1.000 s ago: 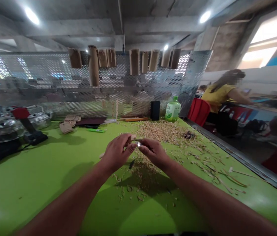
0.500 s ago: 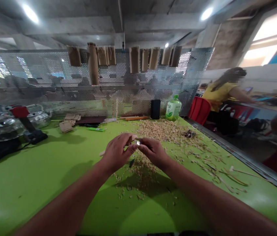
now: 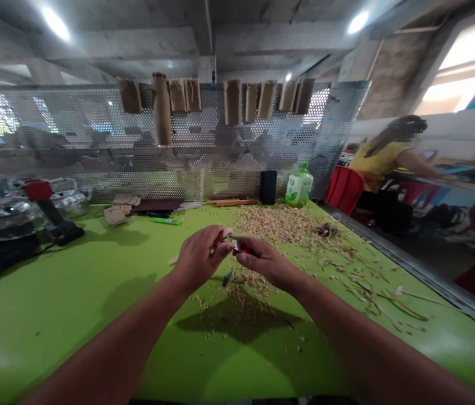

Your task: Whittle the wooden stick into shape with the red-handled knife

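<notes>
My left hand (image 3: 198,256) is closed around a pale piece of wood (image 3: 227,232). A pale end (image 3: 172,261) sticks out on the left, beside the wrist. My right hand (image 3: 265,260) is closed on a small carving knife (image 3: 236,246), its shiny metal blade against the wood near my left thumb. A bit of red shows between the right fingers; most of the handle is hidden. Both hands meet above a scatter of wood shavings (image 3: 248,298). Below them lies a small dark object (image 3: 226,278) whose kind I cannot make out.
On the green table (image 3: 94,315), a larger shavings heap (image 3: 271,222) spreads toward a green-tea bottle (image 3: 299,187) and a black upright box (image 3: 268,187). A red-and-black power tool (image 3: 47,208) stands left. A green cutter (image 3: 165,221) lies farther back. A person in yellow (image 3: 378,160) sits right.
My right hand has turned slightly, and red now shows between its fingers. The blade has shifted a little to the left. The view has drifted slightly; both grips stay closed.
</notes>
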Action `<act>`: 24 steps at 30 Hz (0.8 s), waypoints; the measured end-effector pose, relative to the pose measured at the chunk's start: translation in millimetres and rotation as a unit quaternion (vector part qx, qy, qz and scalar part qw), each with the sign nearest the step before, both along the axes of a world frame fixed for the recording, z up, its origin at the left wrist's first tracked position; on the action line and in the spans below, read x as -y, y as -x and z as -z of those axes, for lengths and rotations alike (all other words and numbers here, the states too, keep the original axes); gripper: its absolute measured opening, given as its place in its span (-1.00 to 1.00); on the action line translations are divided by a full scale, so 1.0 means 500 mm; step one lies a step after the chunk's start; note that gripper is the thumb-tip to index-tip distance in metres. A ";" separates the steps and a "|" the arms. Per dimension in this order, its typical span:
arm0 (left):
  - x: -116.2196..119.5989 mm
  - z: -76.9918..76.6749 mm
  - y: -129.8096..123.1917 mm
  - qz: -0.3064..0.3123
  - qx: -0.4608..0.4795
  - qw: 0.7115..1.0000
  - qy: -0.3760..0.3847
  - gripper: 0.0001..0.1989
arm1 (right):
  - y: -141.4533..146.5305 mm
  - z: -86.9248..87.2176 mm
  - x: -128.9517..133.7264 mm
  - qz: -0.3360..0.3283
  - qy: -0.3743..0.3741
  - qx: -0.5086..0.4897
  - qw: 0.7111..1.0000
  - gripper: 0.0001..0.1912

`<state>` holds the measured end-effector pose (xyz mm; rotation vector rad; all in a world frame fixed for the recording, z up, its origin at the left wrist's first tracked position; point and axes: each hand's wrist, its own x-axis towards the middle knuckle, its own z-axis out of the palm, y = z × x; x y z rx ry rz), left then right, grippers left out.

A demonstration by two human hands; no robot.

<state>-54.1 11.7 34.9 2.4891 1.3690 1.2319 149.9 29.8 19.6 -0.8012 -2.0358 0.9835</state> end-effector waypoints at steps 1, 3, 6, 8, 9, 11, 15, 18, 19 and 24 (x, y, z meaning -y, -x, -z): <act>0.001 0.000 0.000 0.000 -0.002 1.000 0.003 -0.44 | -0.001 -0.001 0.000 -0.004 -0.001 0.001 1.000 -0.63; 0.003 -0.001 0.000 -0.003 -0.008 1.000 0.013 -0.45 | -0.002 -0.003 0.002 -0.003 -0.006 0.001 1.000 -0.66; 0.004 0.000 0.000 -0.012 -0.020 1.000 0.018 -0.48 | 0.000 -0.007 0.007 0.016 -0.028 0.012 0.999 -0.67; 0.004 0.001 0.000 -0.013 -0.028 0.999 0.011 -0.50 | 0.001 -0.009 0.009 0.023 -0.049 0.023 0.998 -0.67; 0.003 0.002 0.000 -0.014 -0.032 0.999 0.009 -0.51 | 0.001 -0.009 0.010 0.024 -0.059 0.026 0.998 -0.67; 0.002 0.003 0.001 -0.015 -0.041 0.999 0.010 -0.52 | 0.001 -0.008 0.009 0.023 -0.071 0.026 0.997 -0.67; 0.002 0.001 0.000 -0.010 -0.049 0.999 0.017 -0.49 | 0.001 -0.004 0.009 0.020 -0.074 0.027 0.997 -0.66; 0.006 -0.003 -0.001 0.000 -0.055 0.998 0.001 -0.44 | 0.001 -0.004 0.011 0.003 -0.073 0.023 0.997 -0.66; 0.008 -0.005 -0.001 0.001 -0.059 0.998 -0.007 -0.42 | 0.001 -0.004 0.012 -0.002 -0.072 0.022 0.997 -0.66; 0.013 -0.006 0.000 -0.013 -0.072 0.997 -0.032 -0.42 | 0.002 -0.008 0.017 -0.002 -0.074 0.030 0.997 -0.71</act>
